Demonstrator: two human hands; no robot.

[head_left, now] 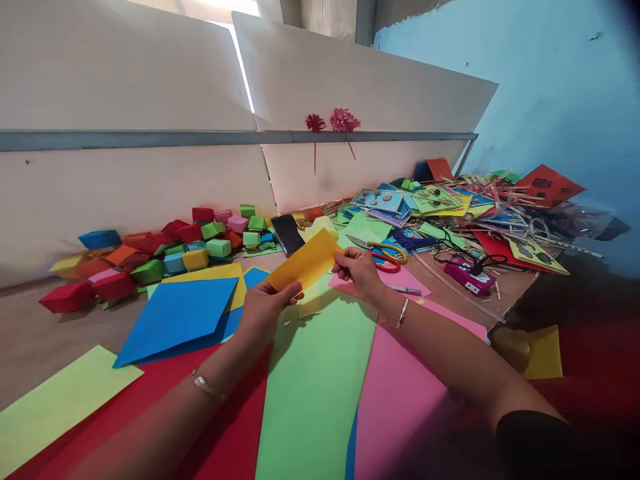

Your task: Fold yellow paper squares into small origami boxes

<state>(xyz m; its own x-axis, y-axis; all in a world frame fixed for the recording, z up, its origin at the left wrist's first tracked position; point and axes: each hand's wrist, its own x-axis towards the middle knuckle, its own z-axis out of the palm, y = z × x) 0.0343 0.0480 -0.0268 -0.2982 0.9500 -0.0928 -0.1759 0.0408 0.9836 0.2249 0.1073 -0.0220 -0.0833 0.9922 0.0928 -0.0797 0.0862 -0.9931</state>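
A rectangular piece of orange-yellow paper (pixel 306 261) is held up between my two hands. My left hand (pixel 267 307) pinches its lower left end, thumb on the near face. At the right end, my right hand (pixel 357 270) grips the edge between thumb and fingertips. Below the paper lies a long light green sheet (pixel 320 373), with a small pale yellow piece (pixel 310 305) on it. Just beyond my right hand are scissors (pixel 383 252) with red and yellow handles. A pink sheet (pixel 400 400) lies under my right forearm, and a red sheet (pixel 230 413) under my left.
Folded blue paper (pixel 183 313) lies at left, before many small coloured paper boxes (pixel 150 257). A phone (pixel 287 235) rests behind the held paper. To the right are a blue glue gun (pixel 407 240), a purple power strip (pixel 467 275) and piled cards (pixel 435 200).
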